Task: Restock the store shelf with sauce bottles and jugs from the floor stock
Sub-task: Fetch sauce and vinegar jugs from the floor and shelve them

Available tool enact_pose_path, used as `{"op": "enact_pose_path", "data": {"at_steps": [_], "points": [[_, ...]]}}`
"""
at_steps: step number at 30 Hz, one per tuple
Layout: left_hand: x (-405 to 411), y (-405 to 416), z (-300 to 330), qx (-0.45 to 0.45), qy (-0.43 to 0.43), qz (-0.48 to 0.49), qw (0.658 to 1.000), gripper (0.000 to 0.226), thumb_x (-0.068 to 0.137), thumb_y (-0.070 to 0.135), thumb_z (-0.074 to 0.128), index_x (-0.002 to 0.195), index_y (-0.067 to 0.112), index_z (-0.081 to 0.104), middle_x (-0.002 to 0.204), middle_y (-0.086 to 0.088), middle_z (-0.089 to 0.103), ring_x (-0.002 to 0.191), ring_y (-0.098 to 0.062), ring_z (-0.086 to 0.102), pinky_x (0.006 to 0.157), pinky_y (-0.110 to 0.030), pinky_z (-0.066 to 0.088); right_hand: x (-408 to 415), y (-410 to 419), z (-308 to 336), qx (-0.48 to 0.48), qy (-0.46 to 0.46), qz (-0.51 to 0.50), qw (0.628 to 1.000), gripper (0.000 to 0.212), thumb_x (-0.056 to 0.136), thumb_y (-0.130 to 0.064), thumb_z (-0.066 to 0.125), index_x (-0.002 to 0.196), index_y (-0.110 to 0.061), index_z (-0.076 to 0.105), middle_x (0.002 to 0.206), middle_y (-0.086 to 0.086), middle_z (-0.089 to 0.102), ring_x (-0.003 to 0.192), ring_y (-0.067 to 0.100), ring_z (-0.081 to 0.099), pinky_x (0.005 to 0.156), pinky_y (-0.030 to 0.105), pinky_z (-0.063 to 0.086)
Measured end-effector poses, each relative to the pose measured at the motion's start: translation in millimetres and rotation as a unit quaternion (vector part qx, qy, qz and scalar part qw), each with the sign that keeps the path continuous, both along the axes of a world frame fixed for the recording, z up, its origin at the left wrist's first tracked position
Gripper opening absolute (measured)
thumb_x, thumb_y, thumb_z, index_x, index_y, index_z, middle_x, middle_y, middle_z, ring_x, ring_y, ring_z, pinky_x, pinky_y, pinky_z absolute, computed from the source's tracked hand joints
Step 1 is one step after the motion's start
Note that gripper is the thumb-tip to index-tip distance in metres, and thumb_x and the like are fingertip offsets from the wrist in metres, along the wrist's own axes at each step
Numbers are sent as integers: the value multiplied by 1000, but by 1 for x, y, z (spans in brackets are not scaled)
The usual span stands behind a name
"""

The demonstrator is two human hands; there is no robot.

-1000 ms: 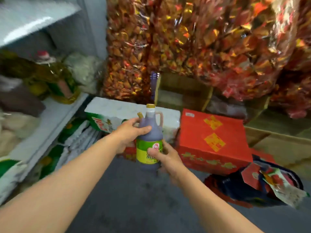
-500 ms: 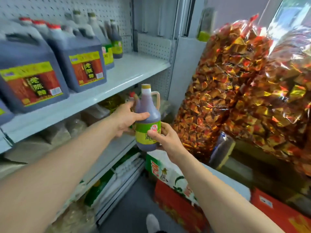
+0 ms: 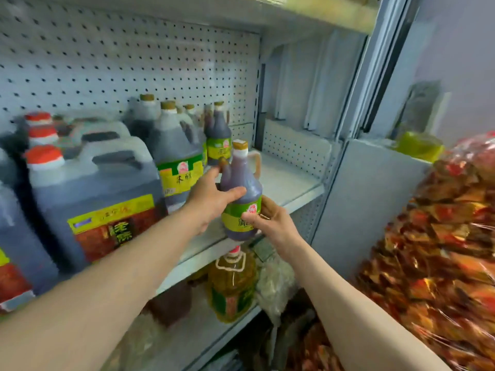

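— What sits nearest, low in the frame?

— Two bare forearms reach in from the bottom edge. At lower right lies a big clear bag of red-and-gold wrapped sweets (image 3: 439, 250). At lower centre, on the lower shelf (image 3: 203, 333), stands a yellow oil jug (image 3: 231, 285) with a red cap.

— And the hands?

— Both grip one sauce bottle (image 3: 241, 194) at the centre of the frame. The left hand (image 3: 211, 199) wraps the bottle's shoulder from the left, thumb across the front. The right hand (image 3: 270, 220) holds the lower part from the right, thumb pressed on the green-and-yellow label, fingers curled behind.

— Where is that bottle exactly?

— Upright, dark liquid inside, pale cap, a loop handle on its right side. It is held in the air at the front edge of the middle shelf (image 3: 292, 183) — whether its base touches the shelf I cannot tell.

— Farther back?

— At left of the frame stand large dark jugs (image 3: 93, 199) with red caps and red-and-yellow labels. Right of them is a rounder dark jug (image 3: 176, 162) with a green label, and behind it more bottles (image 3: 218, 135) like the held one. A white pegboard (image 3: 128, 62) backs the shelf across the upper left.
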State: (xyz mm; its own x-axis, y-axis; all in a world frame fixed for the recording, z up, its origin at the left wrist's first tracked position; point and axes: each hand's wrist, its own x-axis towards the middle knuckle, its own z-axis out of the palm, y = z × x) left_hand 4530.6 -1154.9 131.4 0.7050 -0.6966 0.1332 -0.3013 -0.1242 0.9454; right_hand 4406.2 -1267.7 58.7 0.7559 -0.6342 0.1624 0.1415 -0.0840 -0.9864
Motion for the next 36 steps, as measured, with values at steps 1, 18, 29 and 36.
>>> {"op": "enact_pose_path", "data": {"at_steps": [1, 18, 29, 36], "points": [[12, -14, -2, -1, -1, 5, 1000, 78, 52, 57, 80, 123, 42, 52, 123, 8, 66, 105, -22, 67, 88, -51, 57, 11, -14, 1, -7, 5, 10, 1000, 49, 82, -16, 81, 128, -14, 63, 119, 8, 73, 112, 27, 68, 97, 38, 55], [124, -177, 1, 59, -31, 54, 996, 76, 86, 34, 75, 147, 31, 30, 150, 1, 43, 131, -29, 47, 100, -55, 48, 129, -174, -14, -124, 52, -40, 990, 61, 72, -48, 86, 115, -19, 54, 110, 1, 71, 103, 16, 69, 90, 50, 57], [169, -227, 5, 86, -36, 93, 991, 73, 87, 35, 74, 146, 34, 31, 146, -4, 47, 127, -34, 51, 91, -51, 56, 183, -217, -18, -100, 46, -34, 993, 60, 81, -42, 80, 124, -11, 52, 123, 7, 68, 113, 20, 66, 99, 49, 53], [178, -234, 4, 85, -36, 92, 992, 69, 88, 33, 73, 144, 32, 32, 145, -4, 47, 127, -34, 50, 88, -51, 56, 195, -224, -22, -117, 54, -50, 990, 62, 78, -50, 78, 123, -14, 53, 121, 4, 69, 113, 18, 65, 99, 48, 53]]}}
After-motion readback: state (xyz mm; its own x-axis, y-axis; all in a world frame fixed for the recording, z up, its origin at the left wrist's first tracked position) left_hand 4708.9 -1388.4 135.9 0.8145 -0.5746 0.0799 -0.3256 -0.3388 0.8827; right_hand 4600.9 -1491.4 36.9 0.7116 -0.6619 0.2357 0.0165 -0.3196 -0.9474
